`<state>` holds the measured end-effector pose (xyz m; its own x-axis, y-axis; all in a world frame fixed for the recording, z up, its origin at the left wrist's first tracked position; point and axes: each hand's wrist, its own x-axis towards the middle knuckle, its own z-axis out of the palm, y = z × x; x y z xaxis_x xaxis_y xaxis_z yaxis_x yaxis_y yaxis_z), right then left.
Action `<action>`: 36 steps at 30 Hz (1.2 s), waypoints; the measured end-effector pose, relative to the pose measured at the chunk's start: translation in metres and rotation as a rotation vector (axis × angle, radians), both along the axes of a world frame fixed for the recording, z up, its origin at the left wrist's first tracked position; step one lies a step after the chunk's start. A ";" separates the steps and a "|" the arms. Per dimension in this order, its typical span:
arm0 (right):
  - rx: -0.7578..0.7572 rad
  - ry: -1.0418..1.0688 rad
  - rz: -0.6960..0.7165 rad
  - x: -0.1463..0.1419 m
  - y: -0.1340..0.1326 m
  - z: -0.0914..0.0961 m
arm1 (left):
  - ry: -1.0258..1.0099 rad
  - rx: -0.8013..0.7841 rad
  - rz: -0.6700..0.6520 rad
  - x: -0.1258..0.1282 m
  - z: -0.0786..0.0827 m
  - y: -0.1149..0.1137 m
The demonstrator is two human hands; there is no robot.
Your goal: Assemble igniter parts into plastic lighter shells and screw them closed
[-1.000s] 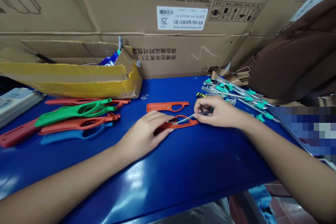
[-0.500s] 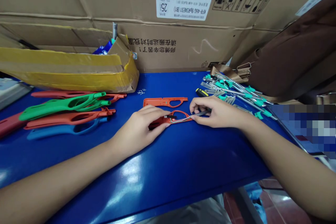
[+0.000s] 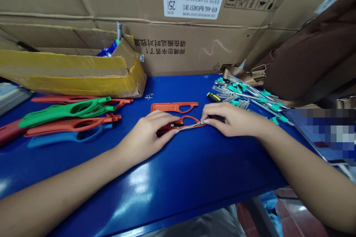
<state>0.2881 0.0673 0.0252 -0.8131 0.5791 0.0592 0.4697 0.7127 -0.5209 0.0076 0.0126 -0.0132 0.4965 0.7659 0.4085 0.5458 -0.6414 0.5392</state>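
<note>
Left hand, thumb and fingers nearly together, grips the orange shell on the blue table; right hand pinches thin wires at its end. I'd hold the shell steady, wires slack. Beyond, an upside-down label reads "KFR-46G/BpR3AES1 (B1)", "25".

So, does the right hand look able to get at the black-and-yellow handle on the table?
Probably yes: the black-and-yellow handle lies just beyond the right hand, with nothing visible between them. That hand seems to be pinching the thin wires, though, so it would likely have to release them first.
</note>
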 end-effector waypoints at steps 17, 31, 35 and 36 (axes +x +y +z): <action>0.090 -0.059 -0.011 0.004 0.000 0.002 | -0.011 -0.009 -0.005 -0.001 0.001 0.001; 0.548 -0.386 0.075 -0.005 -0.026 0.014 | -0.013 0.000 0.017 0.000 -0.002 0.001; 0.480 -0.314 0.011 -0.008 -0.027 0.012 | -0.016 0.009 0.018 0.000 -0.003 0.001; 0.418 -0.266 -0.019 -0.007 -0.025 0.011 | -0.017 0.009 0.015 0.000 -0.003 0.001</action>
<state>0.2806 0.0428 0.0362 -0.8211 0.5648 0.0818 0.5624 0.8252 -0.0527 0.0071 0.0138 -0.0165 0.4777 0.7694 0.4241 0.5465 -0.6382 0.5424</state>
